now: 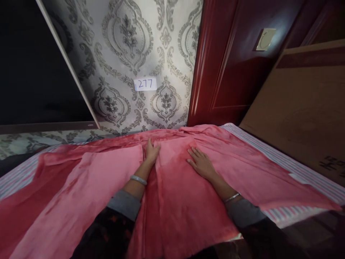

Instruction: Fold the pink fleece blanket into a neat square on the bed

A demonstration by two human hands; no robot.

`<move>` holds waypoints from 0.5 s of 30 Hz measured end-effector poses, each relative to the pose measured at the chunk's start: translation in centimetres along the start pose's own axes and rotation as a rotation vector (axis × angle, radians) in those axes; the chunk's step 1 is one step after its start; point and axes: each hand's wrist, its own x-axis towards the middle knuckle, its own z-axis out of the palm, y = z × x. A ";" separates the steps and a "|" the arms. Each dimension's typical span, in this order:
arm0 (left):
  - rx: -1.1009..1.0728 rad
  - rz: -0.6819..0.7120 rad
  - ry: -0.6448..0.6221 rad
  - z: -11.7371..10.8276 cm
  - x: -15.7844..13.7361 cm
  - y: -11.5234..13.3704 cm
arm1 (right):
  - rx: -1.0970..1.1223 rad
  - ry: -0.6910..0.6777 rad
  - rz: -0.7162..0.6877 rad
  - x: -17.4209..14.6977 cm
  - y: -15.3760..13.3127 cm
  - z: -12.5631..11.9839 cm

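A pink-red plush blanket [183, 201] lies spread with several lengthwise folds. My left hand [152, 153] rests at the crease between two folded panels, its thumb spread away from the forefinger and touching the panel on the right. The other fingers of that hand are mostly hidden. My right hand [201, 163] lies flat on the right-hand panel, palm down, fingers stretched out. To the left of the crease lies a lighter pink panel [107, 172]. Darker, rumpled fabric runs along the back of the blanket.
Beneath the blanket a striped cloth [250, 144] shows at both sides. A large cardboard box [302, 115] leans at the right, beside a dark red wooden panel [229, 72]. A black screen [40, 72] stands at the left. On the patterned wall is a paper label [145, 83] reading 277.
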 end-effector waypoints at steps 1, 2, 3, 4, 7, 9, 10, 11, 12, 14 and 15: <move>0.013 0.013 -0.010 0.0 -0.1 0.2 | 0.007 0.004 -0.001 0.0 0.0 0.0; 0.037 0.036 -0.024 -0.1 -0.4 0.4 | 0.015 0.012 -0.004 -0.1 -0.1 -0.1; 0.069 0.067 -0.038 -0.2 -0.6 0.7 | 0.027 0.026 -0.008 -0.1 0.0 -0.1; 0.102 0.103 -0.047 -0.3 -0.9 1.1 | 0.041 0.046 -0.014 -0.1 0.0 -0.2; 0.164 0.226 -0.025 -0.8 -1.7 2.0 | 0.079 0.147 -0.038 -0.1 0.3 -0.4; 0.208 0.280 0.005 -1.0 -2.0 2.2 | 0.087 0.194 -0.056 -0.1 0.5 -0.5; 0.241 0.275 -0.005 -1.1 -2.0 2.2 | 0.085 0.193 -0.061 -0.1 0.6 -0.5; 0.275 0.251 -0.033 -1.1 -1.9 2.0 | 0.079 0.176 -0.060 -0.1 0.6 -0.5; 0.304 0.216 -0.072 -1.0 -1.7 1.8 | 0.071 0.148 -0.055 -0.1 0.5 -0.4; 0.333 0.162 -0.140 -0.8 -1.3 1.2 | 0.053 0.091 -0.042 -0.1 0.4 -0.2; 0.335 0.154 -0.151 -0.7 -1.1 0.9 | 0.045 0.074 -0.037 0.0 0.4 -0.1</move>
